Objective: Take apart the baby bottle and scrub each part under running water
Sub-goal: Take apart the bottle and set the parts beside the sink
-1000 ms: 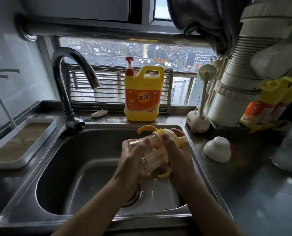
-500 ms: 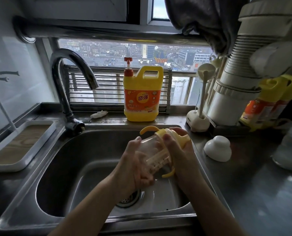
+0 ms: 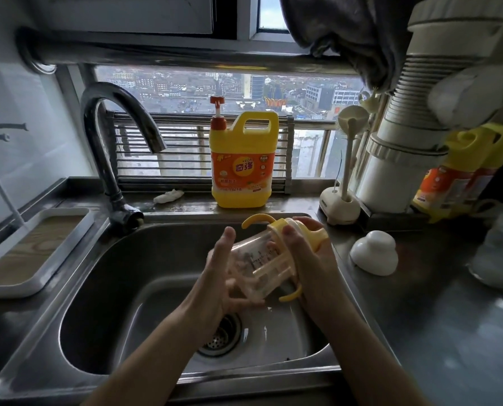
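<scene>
The bottle (image 3: pixel 262 268) has a clear body with printed measure marks, a yellow collar (image 3: pixel 276 230) and two curved yellow handles (image 3: pixel 257 219). Pale streaks show through its wall; I cannot tell whether anything is inside. I hold it over the sink (image 3: pixel 97 288), just right of the frame's centre and above the drain (image 3: pixel 221 335) at the sink's bottom. My left hand (image 3: pixel 221 276) has its fingers spread wide against the bottle's base, thumb pointing up. My right hand (image 3: pixel 306 259) wraps the yellow top, thumb pressed on the collar. The bottle lies tilted, its long axis running from lower left to upper right, top toward the upper right. A yellow jug (image 3: pixel 241 168) stands behind the sink, and a tray (image 3: pixel 33 253) sits at the left edge.
</scene>
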